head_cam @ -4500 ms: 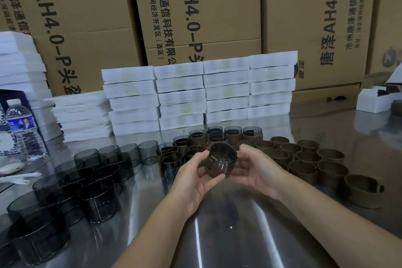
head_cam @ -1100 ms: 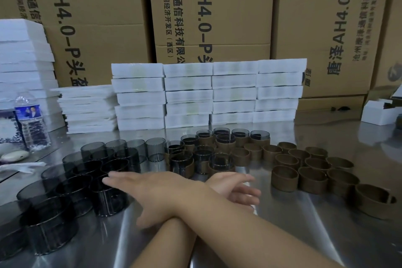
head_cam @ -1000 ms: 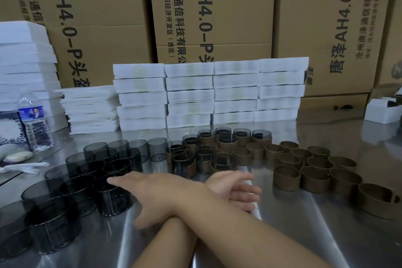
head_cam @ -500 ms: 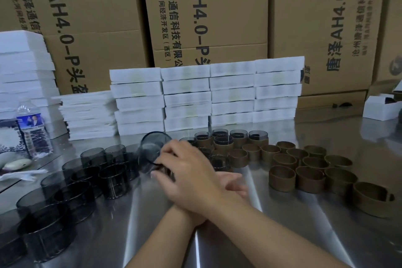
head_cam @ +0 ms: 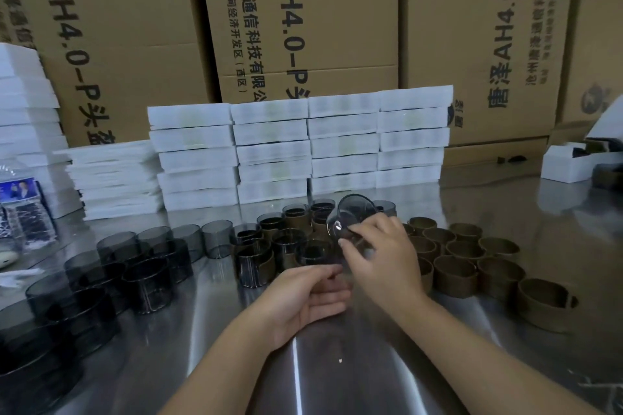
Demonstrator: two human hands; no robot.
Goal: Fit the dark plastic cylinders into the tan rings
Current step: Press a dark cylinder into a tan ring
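Slippage is the likeliest trouble: the smoky dark translucent plastic cylinder [head_cam: 357, 212] hangs tilted, pinched lightly by its rim above the already fitted pieces [head_cam: 256, 263], and could drop and knock them over. The right hand [head_cam: 381, 259] is raised, fingers [head_cam: 360, 229] curled on that rim. The left hand [head_cam: 303, 296] lies low over the shiny steel tabletop [head_cam: 337, 381], fingers relaxed and apparently empty, near the loose tan rings [head_cam: 455, 276].

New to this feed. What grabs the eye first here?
The right hand holds a dark cylinder tilted above the fitted pieces at centre. To the left stand loose cylinders, to the right tan rings, and behind them stacked white boxes.
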